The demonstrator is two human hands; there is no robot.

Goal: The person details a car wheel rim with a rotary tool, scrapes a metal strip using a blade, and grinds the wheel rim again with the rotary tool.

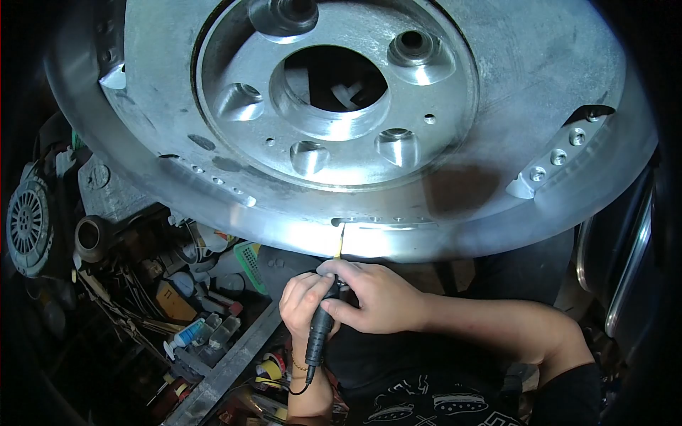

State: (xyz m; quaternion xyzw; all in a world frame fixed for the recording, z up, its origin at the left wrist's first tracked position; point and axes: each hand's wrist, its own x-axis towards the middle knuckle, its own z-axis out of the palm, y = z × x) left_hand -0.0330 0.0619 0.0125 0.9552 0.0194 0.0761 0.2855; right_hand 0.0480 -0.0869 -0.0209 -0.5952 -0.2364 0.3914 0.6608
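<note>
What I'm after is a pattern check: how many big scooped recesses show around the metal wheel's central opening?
5: the top recess, cut by the picture's edge; the upper-right recess; the lower-right recess; the lower-left recess; the left recess. Others might lie beyond the frame.

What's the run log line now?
left hand, right hand: holding black cylindrical corded tool | thin yellowish shaft: tip at narrow slot | slot: in large silvery metal disc

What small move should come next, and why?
Perhaps ease the black tool gently along the slot in the metal wheel: its thin tip appears at one end, while the left hand and right hand grip the tool.
</note>
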